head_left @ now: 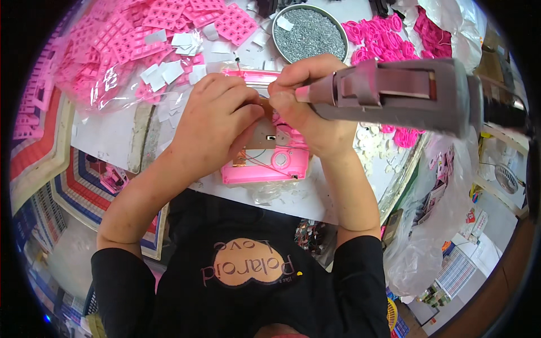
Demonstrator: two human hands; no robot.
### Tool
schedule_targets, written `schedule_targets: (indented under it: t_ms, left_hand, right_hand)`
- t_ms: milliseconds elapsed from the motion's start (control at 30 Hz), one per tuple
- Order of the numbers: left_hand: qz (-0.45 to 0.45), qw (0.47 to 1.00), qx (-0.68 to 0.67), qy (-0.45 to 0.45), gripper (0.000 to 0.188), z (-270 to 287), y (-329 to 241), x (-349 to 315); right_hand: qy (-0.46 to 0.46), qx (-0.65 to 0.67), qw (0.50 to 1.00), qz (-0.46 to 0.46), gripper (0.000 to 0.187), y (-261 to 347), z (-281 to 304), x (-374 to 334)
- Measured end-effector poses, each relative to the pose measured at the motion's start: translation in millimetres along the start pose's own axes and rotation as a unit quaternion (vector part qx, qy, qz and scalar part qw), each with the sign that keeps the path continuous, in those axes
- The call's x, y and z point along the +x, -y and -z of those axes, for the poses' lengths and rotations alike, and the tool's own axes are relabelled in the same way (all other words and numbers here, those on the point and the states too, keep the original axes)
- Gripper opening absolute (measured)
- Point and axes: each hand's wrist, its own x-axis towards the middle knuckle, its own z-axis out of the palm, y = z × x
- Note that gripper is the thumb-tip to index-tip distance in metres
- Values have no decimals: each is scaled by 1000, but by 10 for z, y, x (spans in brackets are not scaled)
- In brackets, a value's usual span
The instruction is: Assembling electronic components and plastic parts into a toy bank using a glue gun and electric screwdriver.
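Observation:
A pink plastic case (pixel 265 173) lies on the white table in front of me, its inside facing up. A brown circuit board (pixel 260 138) and thin wires sit in it. My left hand (pixel 217 121) bends over the case from the left, thumb and fingers closed at the board's upper part. Opposite it, my right hand (pixel 313 115) is closed in a pinch at the case's upper right. What either hand pinches is hidden by the fingers. A grey power tool (pixel 400 93) with a black cable crosses in front of the right hand; I cannot tell whether they touch.
Behind the case stands a round dish (pixel 274 45) full of small metal screws. Pink keypad pieces (pixel 158 14) and white squares (pixel 163 73) heap up at the far left. Pink cord bundles (pixel 375 36) lie far right, with small white pieces (pixel 375 152) nearer.

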Motion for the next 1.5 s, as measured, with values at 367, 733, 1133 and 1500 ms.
schedule_targets:
  t_ms: [367, 733, 1133, 1500]
  left_hand:
    - [163, 972, 168, 0, 15, 147, 238, 352]
    - [50, 997, 32, -40, 8, 59, -126, 80]
    - [116, 991, -70, 14, 11, 99, -48, 56]
    - [-34, 999, 1, -27, 19, 91, 36, 36]
  right_hand:
    - [-211, 170, 962, 18, 39, 304, 466, 65]
    - [-90, -217, 972, -10, 63, 474, 236, -611]
    - [-5, -225, 973, 53, 18, -105, -3, -350]
    - [167, -66, 966, -184, 55, 103, 207, -335]
